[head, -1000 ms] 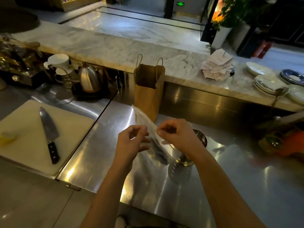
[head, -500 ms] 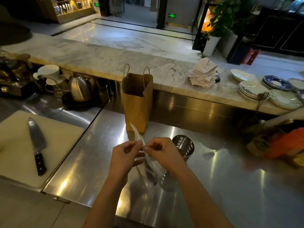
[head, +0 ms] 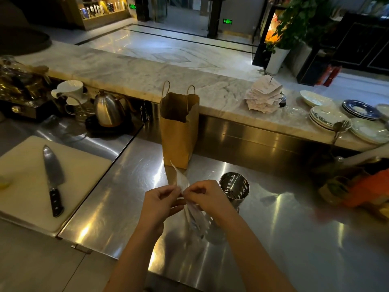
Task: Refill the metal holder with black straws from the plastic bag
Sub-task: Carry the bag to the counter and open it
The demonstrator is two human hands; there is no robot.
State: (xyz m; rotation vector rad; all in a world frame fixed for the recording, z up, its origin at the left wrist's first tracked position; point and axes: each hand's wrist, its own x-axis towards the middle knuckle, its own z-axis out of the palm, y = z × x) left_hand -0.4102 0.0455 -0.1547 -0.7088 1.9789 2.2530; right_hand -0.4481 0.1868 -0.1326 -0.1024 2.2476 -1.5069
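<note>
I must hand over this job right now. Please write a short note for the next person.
Left hand: pinches the plastic bag.
Right hand: pinches the same bag, close beside the left.
Metal holder: upright on the steel counter, beside the right hand; no black straws visible in it.
Done: bag in hand.
Left: open it, move the straws into the holder.

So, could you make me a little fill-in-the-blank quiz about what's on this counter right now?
1. The left hand and right hand together pinch the clear plastic bag, not the ____ paper bag behind it.
2. The metal holder stands to the ____ of the right hand.
3. The knife lies on the cutting board, to the ____ of both hands.

Missing words: brown, right, left.
</note>
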